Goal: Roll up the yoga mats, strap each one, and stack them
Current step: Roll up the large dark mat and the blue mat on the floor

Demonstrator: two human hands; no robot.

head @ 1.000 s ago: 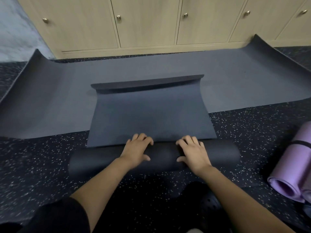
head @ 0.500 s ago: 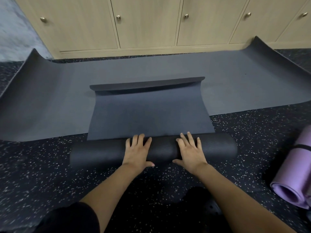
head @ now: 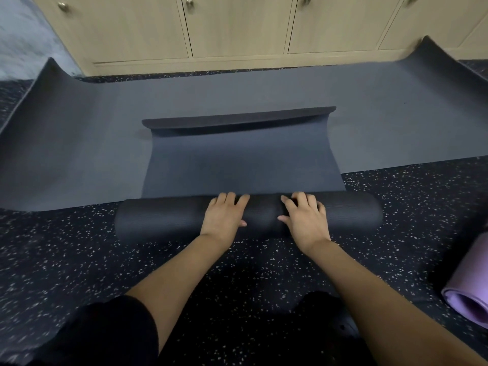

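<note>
Head view: left hand and right hand, fingers curled, grip the dark mat at 12 o'clock, partly rolled, unstrapped; purple mat at 4 o'clock lies rolled, grey mat beyond lies flat.

The dark grey mat is half rolled, its thick roll lying crosswise at the near end; its flat part runs away, far edge curled up, over a wide grey mat with both ends lifted; a rolled purple mat lies at the right.
</note>
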